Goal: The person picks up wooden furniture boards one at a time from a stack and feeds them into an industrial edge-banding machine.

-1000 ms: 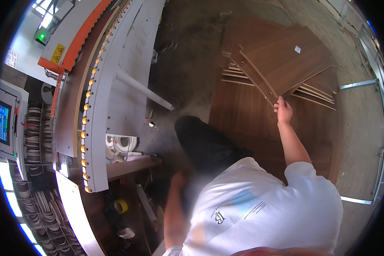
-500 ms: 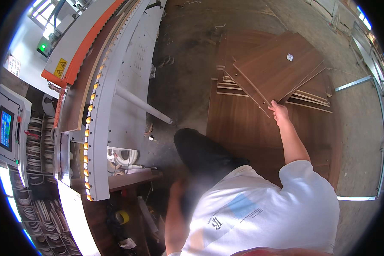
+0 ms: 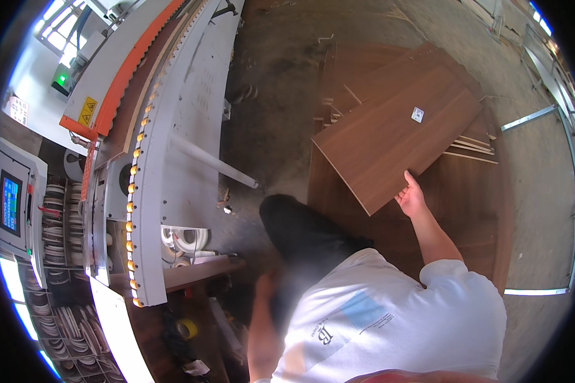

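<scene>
A brown wood-grain panel (image 3: 390, 137) with a small white label lies tilted across the top of a stack. My right hand (image 3: 411, 195) grips its near right edge, thumb on top and fingers curled underneath. Below it are more brown panels (image 3: 370, 67), fanned at different angles, with pale edges showing at the right side. A wider brown board (image 3: 453, 210) lies beneath the stack. My left hand (image 3: 266, 284) hangs low beside my dark-trousered leg; it is blurred and its fingers cannot be made out.
At left runs a long grey machine (image 3: 191, 127) with an orange guard and yellow rollers; a white bar (image 3: 217, 163) juts from it toward me. Its control screen (image 3: 9, 201) stands far left, above rolls of edge strip (image 3: 54, 223). A metal frame (image 3: 530, 118) lies on the floor at right.
The top panel has slid toward me and to the left, off the stack's near edge, with my right hand pulling it. My left hand stays low by my leg.
</scene>
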`<state>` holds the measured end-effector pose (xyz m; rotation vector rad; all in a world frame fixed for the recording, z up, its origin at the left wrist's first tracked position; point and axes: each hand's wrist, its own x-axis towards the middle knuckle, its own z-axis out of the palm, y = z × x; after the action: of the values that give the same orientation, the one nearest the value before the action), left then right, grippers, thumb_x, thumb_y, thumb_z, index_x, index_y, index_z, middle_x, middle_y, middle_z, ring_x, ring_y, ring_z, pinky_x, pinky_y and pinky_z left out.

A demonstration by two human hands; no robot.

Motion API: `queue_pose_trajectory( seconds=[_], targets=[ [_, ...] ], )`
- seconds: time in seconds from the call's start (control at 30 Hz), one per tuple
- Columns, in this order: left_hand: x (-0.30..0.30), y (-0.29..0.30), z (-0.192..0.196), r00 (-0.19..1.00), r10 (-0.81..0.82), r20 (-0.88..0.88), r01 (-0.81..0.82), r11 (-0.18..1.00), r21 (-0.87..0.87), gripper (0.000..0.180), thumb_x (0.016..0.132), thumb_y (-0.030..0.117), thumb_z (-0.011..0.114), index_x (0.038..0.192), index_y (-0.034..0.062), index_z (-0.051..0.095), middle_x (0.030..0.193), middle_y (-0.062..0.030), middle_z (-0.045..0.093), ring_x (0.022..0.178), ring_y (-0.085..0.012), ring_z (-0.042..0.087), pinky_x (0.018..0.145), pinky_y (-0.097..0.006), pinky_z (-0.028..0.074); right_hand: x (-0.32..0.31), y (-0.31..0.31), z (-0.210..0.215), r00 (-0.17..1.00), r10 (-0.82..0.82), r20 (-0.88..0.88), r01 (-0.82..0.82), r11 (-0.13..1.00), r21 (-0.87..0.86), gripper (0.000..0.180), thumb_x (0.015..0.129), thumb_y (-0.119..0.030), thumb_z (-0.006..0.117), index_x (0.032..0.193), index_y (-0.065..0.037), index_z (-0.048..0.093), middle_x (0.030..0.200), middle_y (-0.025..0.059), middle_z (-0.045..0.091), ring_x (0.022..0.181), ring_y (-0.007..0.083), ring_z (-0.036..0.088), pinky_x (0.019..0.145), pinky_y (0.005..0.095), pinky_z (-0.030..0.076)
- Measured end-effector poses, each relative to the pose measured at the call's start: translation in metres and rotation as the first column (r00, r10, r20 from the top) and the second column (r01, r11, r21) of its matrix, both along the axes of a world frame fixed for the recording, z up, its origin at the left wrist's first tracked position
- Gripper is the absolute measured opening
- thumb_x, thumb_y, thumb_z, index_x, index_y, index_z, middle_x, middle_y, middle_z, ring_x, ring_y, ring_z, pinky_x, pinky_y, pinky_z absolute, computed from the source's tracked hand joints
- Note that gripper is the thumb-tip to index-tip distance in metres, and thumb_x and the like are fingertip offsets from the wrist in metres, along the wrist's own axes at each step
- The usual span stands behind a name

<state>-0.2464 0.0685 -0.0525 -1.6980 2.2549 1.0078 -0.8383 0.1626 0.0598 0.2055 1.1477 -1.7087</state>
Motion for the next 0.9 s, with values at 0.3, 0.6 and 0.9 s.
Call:
queue_pose_trajectory(
  seconds=[0.3,0.6,0.9],
  targets=[
    [-0.119,0.008,0.151,0.475,0.542,-0.693,-0.461,0.824,0.329,0.032,0.100,0.026,0.067,0.120,0.0007,0.069,0.106,-0.0127,0.075,0.100,-0.0219,0.070,0.090,-0.037,0.055,0.044,0.000,0.014,0.991,0.111,0.074,-0.099,0.985,-0.144,0.037,0.099,-0.042,0.067,0.126,-0.017,0.061,0.117,0.0004,0.067,0.111,0.0142,0.059,0.096,0.0327,0.045],
    [-0.222,0.010,0.205,0.152,0.759,-0.633,0.004,0.640,0.769,0.047,0.105,0.024,0.058,0.144,0.0003,0.048,0.142,-0.0139,0.058,0.129,-0.0311,0.056,0.110,-0.047,0.046,0.124,0.006,0.031,0.847,0.454,0.276,-0.328,0.856,-0.400,0.038,0.102,-0.040,0.060,0.128,-0.013,0.061,0.122,0.0077,0.069,0.111,0.0249,0.065,0.094,0.0445,0.052],
    [-0.145,0.017,0.208,-0.098,0.762,-0.640,-0.076,0.636,0.768,0.050,0.096,0.022,0.065,0.139,0.0008,0.054,0.135,-0.0121,0.062,0.126,-0.0282,0.059,0.108,-0.045,0.045,0.009,0.026,0.043,0.999,0.017,0.045,0.005,0.898,-0.440,0.052,0.107,-0.045,0.048,0.140,-0.006,0.054,0.144,0.0093,0.060,0.131,0.0280,0.056,0.111,0.0463,0.044]
  ],
)
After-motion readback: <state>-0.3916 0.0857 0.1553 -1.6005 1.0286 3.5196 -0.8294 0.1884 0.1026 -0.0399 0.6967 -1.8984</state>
